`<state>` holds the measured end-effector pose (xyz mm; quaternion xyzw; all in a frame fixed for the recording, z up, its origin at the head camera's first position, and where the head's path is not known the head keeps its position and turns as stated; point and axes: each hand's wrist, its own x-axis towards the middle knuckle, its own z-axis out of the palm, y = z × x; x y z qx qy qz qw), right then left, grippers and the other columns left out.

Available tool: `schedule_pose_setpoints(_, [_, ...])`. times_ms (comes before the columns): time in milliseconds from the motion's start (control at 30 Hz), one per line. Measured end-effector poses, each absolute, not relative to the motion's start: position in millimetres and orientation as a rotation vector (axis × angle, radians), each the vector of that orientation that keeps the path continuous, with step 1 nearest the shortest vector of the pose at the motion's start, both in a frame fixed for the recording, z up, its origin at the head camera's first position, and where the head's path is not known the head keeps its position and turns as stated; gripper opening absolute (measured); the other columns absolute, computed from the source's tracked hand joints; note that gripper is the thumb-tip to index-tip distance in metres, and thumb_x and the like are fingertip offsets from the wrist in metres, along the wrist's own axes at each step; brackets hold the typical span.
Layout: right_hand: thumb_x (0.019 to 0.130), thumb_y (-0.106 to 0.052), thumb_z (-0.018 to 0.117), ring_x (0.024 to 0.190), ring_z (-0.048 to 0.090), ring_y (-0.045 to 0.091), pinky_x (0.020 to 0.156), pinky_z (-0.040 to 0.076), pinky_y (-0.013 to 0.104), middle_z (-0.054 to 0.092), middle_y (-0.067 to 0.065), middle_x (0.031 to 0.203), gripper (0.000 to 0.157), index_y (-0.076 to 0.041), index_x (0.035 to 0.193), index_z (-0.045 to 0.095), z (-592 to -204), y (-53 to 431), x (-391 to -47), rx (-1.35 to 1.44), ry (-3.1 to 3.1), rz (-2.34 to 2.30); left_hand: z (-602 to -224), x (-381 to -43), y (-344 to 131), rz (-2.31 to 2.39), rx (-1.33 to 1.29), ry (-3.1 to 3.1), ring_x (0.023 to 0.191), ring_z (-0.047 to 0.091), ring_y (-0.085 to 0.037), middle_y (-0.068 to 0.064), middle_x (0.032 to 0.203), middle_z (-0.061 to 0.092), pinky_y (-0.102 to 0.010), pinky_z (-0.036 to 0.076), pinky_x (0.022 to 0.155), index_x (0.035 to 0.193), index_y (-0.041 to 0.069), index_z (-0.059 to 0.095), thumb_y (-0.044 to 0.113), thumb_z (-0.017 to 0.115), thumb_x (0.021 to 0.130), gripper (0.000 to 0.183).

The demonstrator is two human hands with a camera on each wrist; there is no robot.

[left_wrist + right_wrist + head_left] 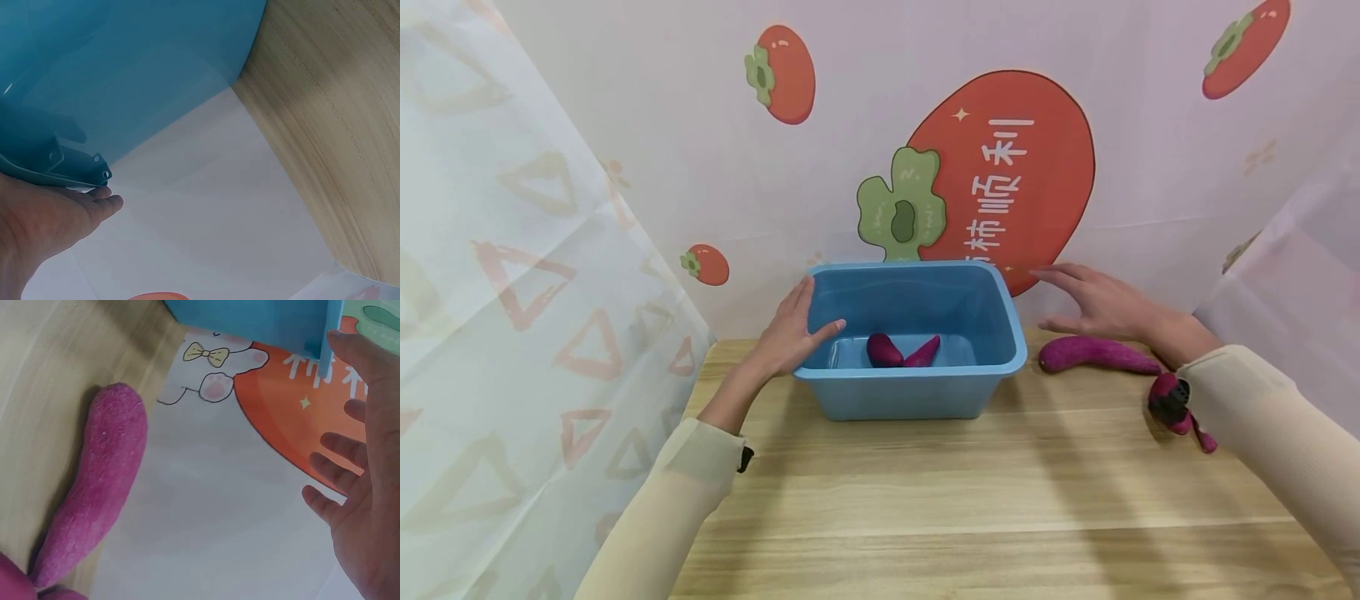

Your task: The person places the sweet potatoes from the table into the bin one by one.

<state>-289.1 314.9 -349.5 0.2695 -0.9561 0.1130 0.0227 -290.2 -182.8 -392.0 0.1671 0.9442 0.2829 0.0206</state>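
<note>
White characters "柿顺利" (997, 197), another partly hidden, on the printed persimmon (1060, 158)

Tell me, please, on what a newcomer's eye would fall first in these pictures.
Probably the large red fruit drawing on the back wall, behind the blue bin. Next may come the purple pieces inside the bin and the long purple vegetable on the wooden table to the bin's right. The left hand and right hand flank the bin.

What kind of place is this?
Maybe a little indoor booth: there's a wooden tabletop with a blue bin on it, a fruit-printed sheet behind it, and a triangle-patterned sheet at one side.
</note>
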Motion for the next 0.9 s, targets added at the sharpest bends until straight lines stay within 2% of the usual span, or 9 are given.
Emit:
schedule_pose_setpoints(300, [0.091, -0.042, 0.081, 0.146, 0.043, 0.048, 0.109, 0.043, 0.073, 0.045, 0.024, 0.160, 0.085, -0.006, 0.160, 0.045, -359.3, 322.2, -288.8, 0.801, -2.974, 0.337, -391.5, -289.8, -183.0, 0.886, 0.516, 2.923, 0.164, 0.004, -0.039, -0.017, 0.178, 0.000, -0.065, 0.015, 0.128, 0.169, 0.005, -0.004, 0.057, 0.056, 0.104, 0.103])
schedule_pose_setpoints(733, [0.093, -0.048, 0.078, 0.146, 0.042, 0.049, 0.110, 0.041, 0.074, 0.045, 0.026, 0.159, 0.085, -0.005, 0.158, 0.046, -379.6, 337.0, -290.5, 0.744, -3.033, 0.375, -392.4, -290.0, -183.5, 0.885, 0.521, 2.926, 0.164, 0.004, -0.039, -0.016, 0.178, 0.000, -0.065, 0.014, 0.128, 0.170, 0.004, -0.003, 0.058, 0.056, 0.103, 0.103])
schedule_pose_setpoints(900, [0.093, -0.044, 0.079, 0.144, 0.043, 0.050, 0.110, 0.042, 0.073, 0.046, 0.028, 0.157, 0.082, -0.003, 0.157, 0.047, -388.9, 342.3, -290.9, 0.753, -3.052, 0.384, -392.7, -290.4, -183.5, 0.879, 0.521, 2.929, 0.164, 0.004, -0.039, -0.016, 0.178, 0.000, -0.064, 0.014, 0.129, 0.170, 0.004, -0.003, 0.058, 0.056, 0.103, 0.103])
